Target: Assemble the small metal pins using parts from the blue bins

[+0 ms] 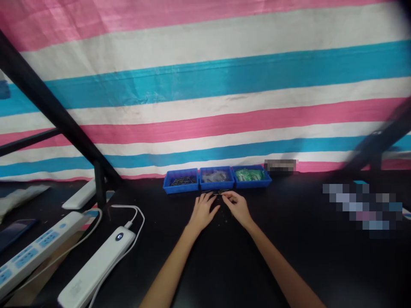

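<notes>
My left hand (pixel 204 209) lies palm down on the black table, fingers spread and thumb apart. To its right, my right hand (pixel 236 206) is closed in a pinch on one end of a thin pale rod (pixel 217 194), too small to name. Several small thin dark and brassy pieces (pixel 221 191) lie just beyond my fingertips. Behind them three blue bins stand side by side: the left bin (pixel 181 189) holds thin dark and brassy pieces, the middle bin (pixel 217 186) clear plastic bags, and the right bin (pixel 253 185) green-and-clear packets.
A white power bank (pixel 96 267) with a cable lies at the left, beside a white power strip (pixel 41 248). Black frame bars (pixel 54 102) slant up on both sides. A striped sheet (pixel 205 81) hangs behind the table (pixel 231 265). Blurred items sit at the right.
</notes>
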### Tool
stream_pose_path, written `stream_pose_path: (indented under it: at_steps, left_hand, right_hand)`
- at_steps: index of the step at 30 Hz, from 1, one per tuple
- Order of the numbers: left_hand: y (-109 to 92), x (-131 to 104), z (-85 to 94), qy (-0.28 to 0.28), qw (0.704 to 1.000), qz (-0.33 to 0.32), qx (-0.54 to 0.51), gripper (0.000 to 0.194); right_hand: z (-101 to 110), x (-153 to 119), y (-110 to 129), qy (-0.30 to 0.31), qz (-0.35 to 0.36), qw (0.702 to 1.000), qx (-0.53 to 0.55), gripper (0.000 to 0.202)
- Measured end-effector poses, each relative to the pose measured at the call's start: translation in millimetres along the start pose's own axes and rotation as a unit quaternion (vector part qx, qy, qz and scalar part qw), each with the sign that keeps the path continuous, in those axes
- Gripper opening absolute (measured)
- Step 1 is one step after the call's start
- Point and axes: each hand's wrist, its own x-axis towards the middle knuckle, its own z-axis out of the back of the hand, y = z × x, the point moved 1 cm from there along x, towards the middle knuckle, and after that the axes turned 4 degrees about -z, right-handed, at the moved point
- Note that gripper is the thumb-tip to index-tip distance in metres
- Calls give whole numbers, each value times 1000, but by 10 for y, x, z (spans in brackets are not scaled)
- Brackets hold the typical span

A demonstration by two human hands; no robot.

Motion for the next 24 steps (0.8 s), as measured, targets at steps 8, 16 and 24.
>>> stream_pose_path:
  at_steps: [8,16,24]
  left_hand:
    - [99,0,12,-41,996,74,33,18]
    - [53,-12,34,-107,982,96,-125,17]
    - [14,-10,29,-100,972,99,-189,22]
  right_hand:
    - [3,-10,-56,-7,1,1000,-26,24]
    - [-14,-16,-56,29,15,999,-29,32]
    - [-1,-20,-34,57,-8,998,8,25]
